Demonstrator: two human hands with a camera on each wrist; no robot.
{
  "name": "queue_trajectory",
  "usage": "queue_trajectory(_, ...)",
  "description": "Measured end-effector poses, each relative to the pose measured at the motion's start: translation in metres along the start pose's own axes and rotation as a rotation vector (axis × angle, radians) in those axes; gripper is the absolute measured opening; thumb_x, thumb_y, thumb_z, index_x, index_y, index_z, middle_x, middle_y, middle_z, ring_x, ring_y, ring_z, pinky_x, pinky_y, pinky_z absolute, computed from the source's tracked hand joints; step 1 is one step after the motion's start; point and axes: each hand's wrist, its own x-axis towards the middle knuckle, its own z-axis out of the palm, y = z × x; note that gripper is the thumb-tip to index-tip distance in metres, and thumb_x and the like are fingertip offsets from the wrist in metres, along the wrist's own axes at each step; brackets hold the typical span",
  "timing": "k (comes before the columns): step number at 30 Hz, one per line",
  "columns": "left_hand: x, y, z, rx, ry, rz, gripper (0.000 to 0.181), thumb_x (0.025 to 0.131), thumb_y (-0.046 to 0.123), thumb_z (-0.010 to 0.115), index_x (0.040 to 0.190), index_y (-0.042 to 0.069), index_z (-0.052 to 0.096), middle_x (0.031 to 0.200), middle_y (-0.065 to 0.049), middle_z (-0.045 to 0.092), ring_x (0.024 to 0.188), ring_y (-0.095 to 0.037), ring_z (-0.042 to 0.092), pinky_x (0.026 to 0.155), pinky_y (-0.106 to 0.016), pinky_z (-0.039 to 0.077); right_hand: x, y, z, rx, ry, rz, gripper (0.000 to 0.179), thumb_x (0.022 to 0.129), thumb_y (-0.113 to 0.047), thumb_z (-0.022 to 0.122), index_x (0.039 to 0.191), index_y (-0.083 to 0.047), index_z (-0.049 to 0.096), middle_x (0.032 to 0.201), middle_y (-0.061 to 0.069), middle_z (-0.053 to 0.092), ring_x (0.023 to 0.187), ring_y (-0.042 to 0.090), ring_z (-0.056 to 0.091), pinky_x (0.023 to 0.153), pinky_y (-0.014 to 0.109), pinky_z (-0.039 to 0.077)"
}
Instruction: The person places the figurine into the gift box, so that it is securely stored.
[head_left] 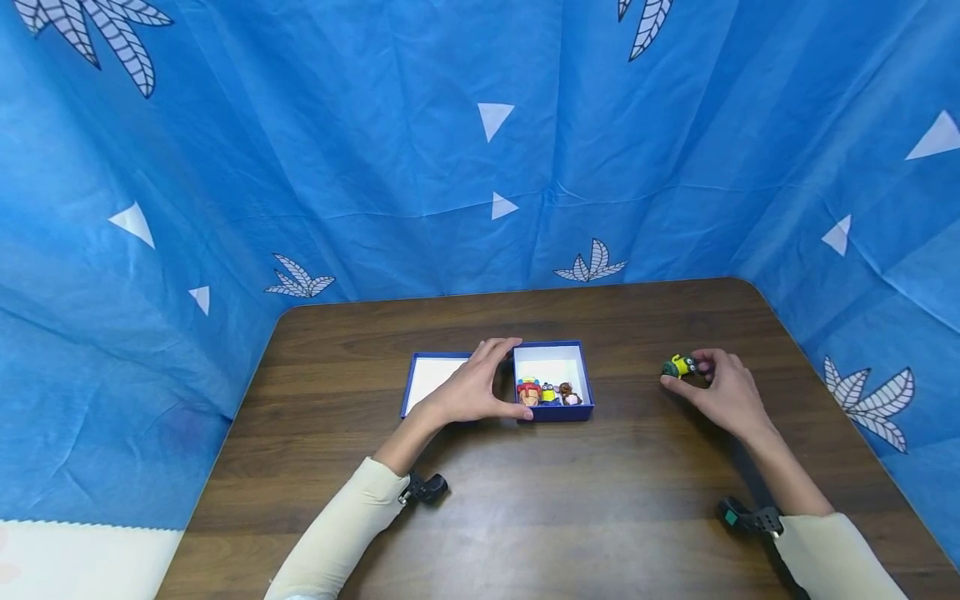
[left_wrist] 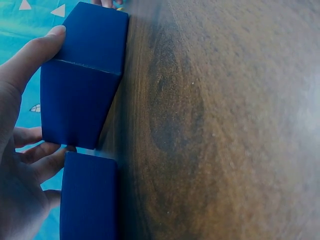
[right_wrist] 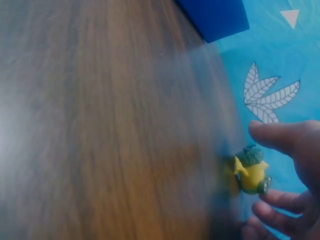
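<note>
My left hand [head_left: 472, 387] holds a small blue box [head_left: 553, 417] with a white inside, thumb on its front wall and fingers at its far left side. In the left wrist view the thumb presses the blue wall [left_wrist: 80, 100]. Inside stand a red-and-tan toy figure [head_left: 528, 392], a yellow-and-blue one [head_left: 549, 393] and a brown-and-white one [head_left: 569, 394]. At the right, my right hand [head_left: 723, 392] is spread around a yellow-and-green toy figure [head_left: 681, 365], low over the table. In the right wrist view the thumb stands apart from the figure [right_wrist: 252, 172]; the fingers are close beneath it.
The box lid [head_left: 435, 379], blue-edged and white inside, lies left of the box, partly behind my left hand. A brown wooden table [head_left: 570, 517] bears everything. Blue cloth [head_left: 420, 167] with leaf and triangle prints hangs behind and at both sides.
</note>
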Motion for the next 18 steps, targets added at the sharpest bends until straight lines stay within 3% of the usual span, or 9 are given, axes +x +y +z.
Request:
queue_trajectory(5, 0.0005, -0.001, 0.0006, 0.0, -0.006, -0.005, 0.124, 0.075, 0.071, 0.088, 0.171, 0.025, 0.025, 0.169, -0.003, 0.038, 0.159, -0.03, 0.039, 0.122, -0.062, 0.045, 0.0047, -0.002, 0.0059, -0.038, 0.019, 0.052, 0.084, 0.095, -0.054, 0.078, 0.138, 0.012, 0.05, 0.124, 0.031, 0.053, 0.109, 0.045, 0.052, 0.09, 0.061, 0.043)
queue_trajectory(12, -0.0002, 0.0, -0.0004, -0.003, -0.016, -0.013, 0.123, 0.076, 0.071, 0.088, 0.172, 0.029, 0.024, 0.169, -0.002, 0.037, 0.164, -0.033, 0.032, 0.123, -0.063, 0.043, 0.0099, -0.0036, 0.0068, -0.062, 0.034, 0.062, 0.066, 0.097, -0.047, 0.077, 0.128, 0.008, 0.055, 0.116, 0.027, 0.057, 0.1, 0.041, 0.057, 0.075, 0.044, 0.041)
queue_trajectory(18, -0.0005, 0.0003, -0.0004, 0.002, -0.015, -0.01, 0.123, 0.075, 0.071, 0.088, 0.171, 0.029, 0.024, 0.171, -0.002, 0.036, 0.165, -0.034, 0.029, 0.125, -0.062, 0.042, 0.0101, -0.0048, 0.0074, -0.055, 0.028, 0.066, 0.065, 0.096, -0.045, 0.077, 0.13, 0.007, 0.057, 0.12, 0.03, 0.061, 0.105, 0.044, 0.06, 0.079, 0.052, 0.044)
